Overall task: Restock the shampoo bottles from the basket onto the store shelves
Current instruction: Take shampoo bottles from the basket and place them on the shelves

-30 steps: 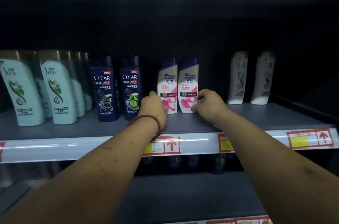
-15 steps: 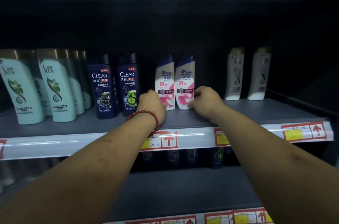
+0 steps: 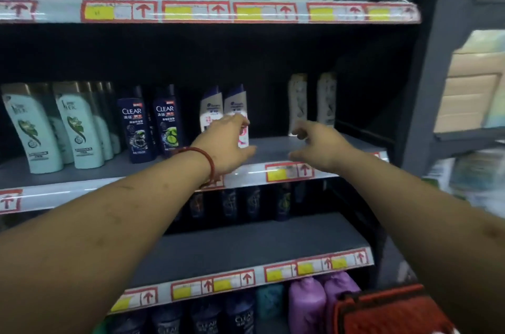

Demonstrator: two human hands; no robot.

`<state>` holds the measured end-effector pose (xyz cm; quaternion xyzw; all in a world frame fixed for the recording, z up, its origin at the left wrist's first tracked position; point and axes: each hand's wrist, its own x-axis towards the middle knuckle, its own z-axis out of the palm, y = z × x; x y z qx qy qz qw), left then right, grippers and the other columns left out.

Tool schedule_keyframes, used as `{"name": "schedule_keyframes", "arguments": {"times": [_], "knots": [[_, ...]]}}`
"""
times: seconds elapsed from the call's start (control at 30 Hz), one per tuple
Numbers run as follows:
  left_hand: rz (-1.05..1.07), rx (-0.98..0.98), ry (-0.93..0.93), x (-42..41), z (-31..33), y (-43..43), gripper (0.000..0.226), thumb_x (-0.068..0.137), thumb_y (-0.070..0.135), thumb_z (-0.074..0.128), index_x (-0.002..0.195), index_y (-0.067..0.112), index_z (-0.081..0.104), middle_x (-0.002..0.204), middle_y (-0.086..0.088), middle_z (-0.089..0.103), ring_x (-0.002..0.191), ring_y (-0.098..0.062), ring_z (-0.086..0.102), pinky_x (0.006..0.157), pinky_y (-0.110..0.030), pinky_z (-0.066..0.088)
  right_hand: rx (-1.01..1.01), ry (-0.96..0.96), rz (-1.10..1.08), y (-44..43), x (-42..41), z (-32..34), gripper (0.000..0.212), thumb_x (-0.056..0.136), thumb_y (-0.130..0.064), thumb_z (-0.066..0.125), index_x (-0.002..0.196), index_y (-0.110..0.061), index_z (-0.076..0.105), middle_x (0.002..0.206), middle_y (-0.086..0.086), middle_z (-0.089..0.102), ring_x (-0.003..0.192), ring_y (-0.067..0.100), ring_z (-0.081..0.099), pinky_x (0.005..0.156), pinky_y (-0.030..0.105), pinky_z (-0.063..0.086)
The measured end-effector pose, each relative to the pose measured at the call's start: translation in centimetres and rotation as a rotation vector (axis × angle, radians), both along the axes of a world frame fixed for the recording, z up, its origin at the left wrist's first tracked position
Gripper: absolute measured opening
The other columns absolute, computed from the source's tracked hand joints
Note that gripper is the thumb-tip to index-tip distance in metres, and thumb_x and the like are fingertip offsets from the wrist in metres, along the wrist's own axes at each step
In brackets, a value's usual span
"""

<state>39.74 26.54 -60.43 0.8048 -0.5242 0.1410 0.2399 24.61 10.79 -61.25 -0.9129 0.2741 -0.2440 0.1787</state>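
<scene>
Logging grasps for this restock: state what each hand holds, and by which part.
Nothing is held. The left hand is open in front of the pink-and-white bottles, fingers not curled round them; the right hand is open above the shelf.

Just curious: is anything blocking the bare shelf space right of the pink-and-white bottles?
Nothing visible does. The shelf is bare between the pink-and-white bottles and the pale bottles; only the empty right hand hovers in front of it.

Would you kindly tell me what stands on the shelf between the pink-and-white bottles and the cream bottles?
Nothing stands there: the head view shows bare grey shelf between the pink-and-white bottles and the cream bottles.
</scene>
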Motion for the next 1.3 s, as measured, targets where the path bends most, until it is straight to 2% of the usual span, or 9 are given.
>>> {"name": "schedule_keyframes", "arguments": {"times": [0.1, 0.23, 0.47, 0.67, 0.83, 0.9, 0.97, 1.13, 1.3], "knots": [[-0.128, 0.042, -0.025, -4.2, -0.2, -1.5, 0.062, 0.086, 0.043, 0.069, 0.139, 0.019, 0.046, 0.131, -0.004, 0.055, 0.118, -0.019, 0.052, 0.097, -0.028, 0.042, -0.029, -0.001, -0.048, 0.3, -4.7, -0.8, 0.063, 0.083, -0.030, 0.081, 0.137, -0.014, 0.054, 0.137, 0.005, 0.056, 0.122, 0.025, 0.056, 0.097, 0.032, 0.046], [-0.307, 0.107, -0.087, -9.9, -2.6, -4.3, 0.066, 0.082, 0.046, 0.072, 0.137, 0.020, 0.047, 0.131, -0.003, 0.054, 0.120, -0.021, 0.050, 0.099, -0.029, 0.040, -0.019, 0.048, -0.143, -0.9, -11.0, -3.4, 0.060, 0.079, -0.026, 0.083, 0.130, -0.013, 0.057, 0.128, 0.005, 0.061, 0.115, 0.026, 0.058, 0.087, 0.027, 0.045], [-0.530, 0.325, -0.062, -18.1, -10.3, -8.6, 0.069, 0.081, 0.045, 0.075, 0.139, 0.019, 0.046, 0.131, -0.003, 0.054, 0.121, -0.020, 0.051, 0.102, -0.030, 0.042, 0.148, 0.155, -0.291, -3.5, -20.9, -11.2, 0.072, 0.078, -0.033, 0.085, 0.138, -0.013, 0.051, 0.137, 0.006, 0.058, 0.118, 0.025, 0.058, 0.092, 0.030, 0.045], [-0.630, 0.453, -0.001, -22.8, -18.0, -12.1, 0.075, 0.079, 0.049, 0.076, 0.139, 0.017, 0.045, 0.135, -0.007, 0.053, 0.123, -0.024, 0.051, 0.103, -0.038, 0.043, 0.267, 0.228, -0.349, -4.2, -26.8, -18.5, 0.076, 0.076, -0.030, 0.086, 0.140, -0.013, 0.050, 0.140, 0.008, 0.056, 0.123, 0.027, 0.055, 0.097, 0.032, 0.045], [-0.701, 0.505, 0.123, -26.0, -24.6, -14.0, 0.070, 0.077, 0.045, 0.078, 0.135, 0.021, 0.048, 0.134, -0.004, 0.053, 0.121, -0.022, 0.052, 0.100, -0.028, 0.041, 0.384, 0.223, -0.419, -4.8, -31.3, -24.0, 0.073, 0.074, -0.024, 0.088, 0.137, -0.015, 0.054, 0.135, 0.002, 0.058, 0.114, 0.020, 0.058, 0.090, 0.028, 0.045], [-0.720, 0.531, 0.169, -27.0, -27.4, -14.6, 0.072, 0.076, 0.044, 0.079, 0.136, 0.019, 0.048, 0.135, -0.004, 0.053, 0.122, -0.022, 0.052, 0.100, -0.026, 0.039, 0.461, 0.215, -0.454, -5.2, -33.0, -26.4, 0.075, 0.070, -0.025, 0.091, 0.135, -0.016, 0.055, 0.133, 0.000, 0.059, 0.108, 0.018, 0.060, 0.095, 0.034, 0.049], [-0.734, 0.563, 0.201, -27.7, -30.3, -15.4, 0.068, 0.075, 0.041, 0.081, 0.132, 0.017, 0.051, 0.131, -0.005, 0.055, 0.118, -0.022, 0.053, 0.099, -0.027, 0.040, 0.523, 0.227, -0.485, -5.6, -34.5, -28.6, 0.075, 0.068, -0.024, 0.092, 0.133, -0.017, 0.056, 0.128, 0.000, 0.061, 0.107, 0.021, 0.062, 0.097, 0.042, 0.051], [-0.733, 0.665, 0.282, -28.6, -35.8, -17.1, 0.066, 0.072, 0.038, 0.083, 0.128, 0.017, 0.053, 0.121, -0.004, 0.058, 0.112, -0.022, 0.055, 0.096, -0.028, 0.042, 0.687, 0.201, -0.543, -6.6, -36.5, -32.6, 0.069, 0.069, -0.012, 0.090, 0.131, -0.015, 0.059, 0.123, 0.000, 0.061, 0.107, 0.021, 0.063, 0.094, 0.038, 0.054], [-0.771, 0.783, 0.167, -29.0, -39.4, -18.2, 0.056, 0.078, 0.037, 0.076, 0.125, 0.015, 0.053, 0.121, -0.008, 0.058, 0.111, -0.027, 0.056, 0.094, -0.034, 0.046, 0.688, 0.432, -0.476, -8.8, -36.2, -34.7, 0.068, 0.071, -0.014, 0.089, 0.133, -0.015, 0.059, 0.131, 0.000, 0.061, 0.113, 0.022, 0.061, 0.095, 0.035, 0.051]]}}
